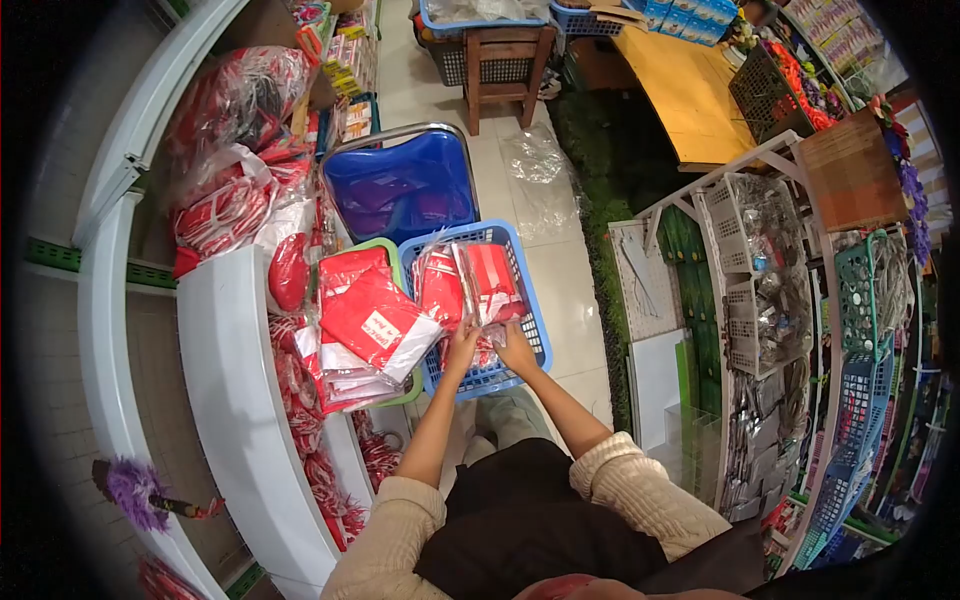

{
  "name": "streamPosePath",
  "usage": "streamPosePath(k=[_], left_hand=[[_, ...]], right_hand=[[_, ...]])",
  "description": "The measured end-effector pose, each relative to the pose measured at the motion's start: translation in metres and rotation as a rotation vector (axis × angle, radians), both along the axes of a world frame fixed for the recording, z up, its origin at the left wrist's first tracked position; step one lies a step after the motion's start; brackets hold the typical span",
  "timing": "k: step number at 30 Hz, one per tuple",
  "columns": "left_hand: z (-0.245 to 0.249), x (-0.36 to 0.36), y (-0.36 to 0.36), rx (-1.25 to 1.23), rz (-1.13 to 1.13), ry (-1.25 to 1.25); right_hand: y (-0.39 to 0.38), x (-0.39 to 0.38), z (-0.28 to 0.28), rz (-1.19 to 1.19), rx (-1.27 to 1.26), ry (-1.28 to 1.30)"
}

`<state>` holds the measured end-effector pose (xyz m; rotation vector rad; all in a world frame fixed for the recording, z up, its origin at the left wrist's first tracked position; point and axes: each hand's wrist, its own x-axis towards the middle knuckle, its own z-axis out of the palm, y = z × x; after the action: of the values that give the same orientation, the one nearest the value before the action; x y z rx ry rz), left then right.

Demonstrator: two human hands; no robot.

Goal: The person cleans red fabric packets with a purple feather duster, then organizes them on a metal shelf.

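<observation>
Both hands are over a blue plastic basket (pixel 541 340). My left hand (pixel 463 345) is closed on the lower edge of a red-and-white packet in clear plastic (pixel 438 285). Close beside it, my right hand (pixel 516 350) pinches the lower edge of another red packet in clear wrap (pixel 495 280). More red-and-white packets lie beneath the hands in the basket; how many is hidden. To the left, a green basket (pixel 408 388) is heaped with red and white plastic-wrapped packs, the top one bearing a handwritten white label (pixel 382 329).
A blue shopping basket (pixel 400 185) stands behind the green one. White shelving (pixel 235 400) with red packaged goods runs along the left. Ahead are a wooden stool (pixel 508 75) and a yellow table (pixel 690 90). Racks with white baskets (pixel 755 225) line the right. Loose plastic (pixel 540 160) lies on the floor.
</observation>
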<state>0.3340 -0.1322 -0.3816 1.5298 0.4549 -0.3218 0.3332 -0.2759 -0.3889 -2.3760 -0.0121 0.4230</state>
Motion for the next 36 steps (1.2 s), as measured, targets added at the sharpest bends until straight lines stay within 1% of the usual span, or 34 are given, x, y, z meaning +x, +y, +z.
streamPosePath(k=[1, 2, 3, 5, 6, 7, 9, 11, 12, 13, 14, 15, 16, 17, 18, 21, 23, 24, 27, 28, 31, 32, 33, 34, 35, 36], left_hand=[[0.002, 0.004, -0.002, 0.028, -0.016, 0.072], [-0.022, 0.007, -0.004, -0.022, -0.004, -0.116], [-0.045, 0.010, -0.006, -0.054, 0.022, -0.145], [-0.053, 0.021, -0.013, -0.120, 0.076, -0.205], [-0.057, 0.024, -0.016, -0.086, 0.084, -0.175], [-0.044, 0.027, -0.020, -0.052, 0.092, -0.145], [-0.041, 0.030, -0.030, -0.018, 0.103, -0.128], [-0.063, 0.029, -0.039, -0.012, 0.113, -0.157], [-0.074, 0.030, -0.042, 0.180, 0.059, -0.245], [-0.060, 0.030, -0.045, 0.341, -0.017, -0.309], [-0.031, 0.030, -0.051, 0.502, -0.094, -0.372], [-0.011, 0.030, -0.057, 0.662, -0.172, -0.433], [-0.009, 0.028, -0.062, 0.566, -0.193, -0.347], [-0.008, 0.027, -0.066, 0.475, -0.173, -0.347], [-0.007, 0.026, -0.069, 0.383, -0.154, -0.346], [-0.021, 0.020, -0.070, 0.139, -0.096, -0.324], [-0.028, 0.014, -0.068, -0.050, -0.030, -0.270], [-0.032, 0.011, -0.062, -0.070, -0.098, -0.195], [-0.003, 0.003, -0.053, -0.296, 0.046, 0.190], [-0.001, -0.001, -0.048, -0.273, 0.044, 0.122], [0.028, -0.010, -0.035, -0.341, 0.082, 0.002], [0.026, -0.008, -0.027, -0.576, 0.098, 0.033], [0.024, -0.007, -0.022, -0.613, 0.141, 0.016], [0.032, -0.005, -0.017, -0.650, 0.184, -0.001], [0.053, -0.007, -0.012, -0.686, 0.228, -0.016], [0.074, -0.010, -0.005, -0.867, 0.239, -0.061]], right_hand=[[0.001, 0.003, -0.005, 0.015, 0.000, 0.005], [0.003, 0.007, -0.011, 0.029, 0.002, 0.006], [0.005, 0.010, -0.016, 0.042, 0.003, 0.007], [0.007, 0.015, -0.010, -0.007, 0.063, 0.060], [0.007, 0.017, -0.007, -0.031, 0.092, 0.083], [0.008, 0.019, -0.011, -0.031, 0.050, 0.030], [0.009, 0.020, -0.023, -0.030, -0.031, -0.078], [0.012, 0.024, -0.019, -0.124, -0.007, -0.064], [0.013, 0.027, -0.019, -0.165, 0.014, -0.045], [0.013, 0.028, -0.020, -0.207, 0.036, -0.027], [0.013, 0.028, -0.021, -0.226, -0.002, -0.087], [0.011, 0.028, -0.025, -0.252, -0.016, -0.086], [0.007, 0.028, -0.026, -0.280, -0.032, -0.084], [0.005, 0.027, -0.027, -0.308, -0.049, -0.082], [0.004, 0.023, -0.028, -0.402, -0.008, -0.230], [-0.005, 0.021, 0.002, -0.475, 0.063, -0.191], [-0.011, 0.018, 0.024, -0.432, 0.073, -0.192], [-0.013, 0.017, 0.035, -0.410, 0.079, -0.197], [-0.016, 0.007, 0.064, -0.311, 0.132, -0.332], [-0.017, 0.006, 0.086, -0.241, 0.145, -0.336], [-0.019, -0.003, 0.151, -0.061, 0.233, -0.495], [-0.020, -0.007, 0.172, -0.051, 0.296, -0.474], [-0.021, -0.010, 0.193, -0.042, 0.342, -0.475], [-0.022, -0.014, 0.215, -0.033, 0.389, -0.475], [-0.022, -0.019, 0.237, -0.022, 0.438, -0.472], [-0.023, -0.025, 0.257, 0.013, 0.456, -0.495]])
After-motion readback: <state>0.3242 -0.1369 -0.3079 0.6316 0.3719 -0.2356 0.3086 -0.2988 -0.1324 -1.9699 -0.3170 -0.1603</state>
